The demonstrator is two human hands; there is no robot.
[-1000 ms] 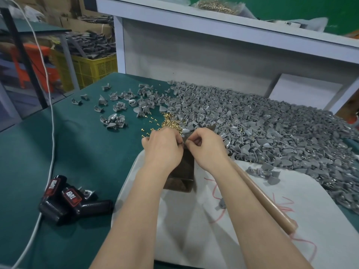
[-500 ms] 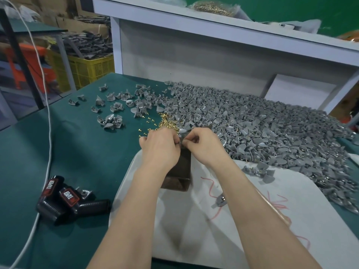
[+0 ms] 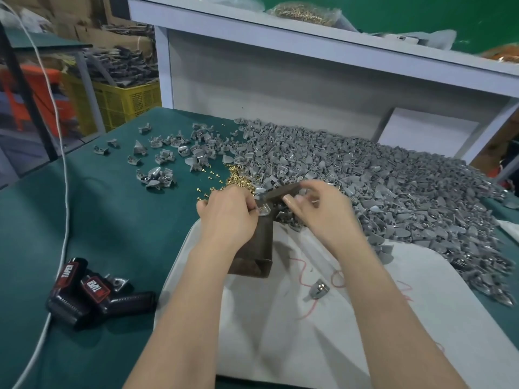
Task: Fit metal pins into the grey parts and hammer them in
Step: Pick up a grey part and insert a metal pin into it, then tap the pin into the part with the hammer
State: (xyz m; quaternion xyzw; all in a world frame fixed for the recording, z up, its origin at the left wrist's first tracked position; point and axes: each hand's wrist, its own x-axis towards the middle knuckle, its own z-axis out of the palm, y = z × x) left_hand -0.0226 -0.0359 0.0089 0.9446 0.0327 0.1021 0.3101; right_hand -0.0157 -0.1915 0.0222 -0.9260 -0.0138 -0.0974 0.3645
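A dark metal block stands on a white pad. My left hand pinches a grey part on the block's top. My right hand grips a hammer near its head. The dark hammer head hangs just above the grey part. My right forearm hides the handle. A heap of small brass pins lies just beyond my left hand. Whether a pin sits in the held part is too small to tell.
A large pile of grey parts covers the table's right and back. Loose grey parts lie scattered at the left. One grey part lies on the pad. Black tools and a white cable sit at the left.
My right hand has left the part and drawn to the right, and the hammer head now shows above the block. My left hand stays on the part.
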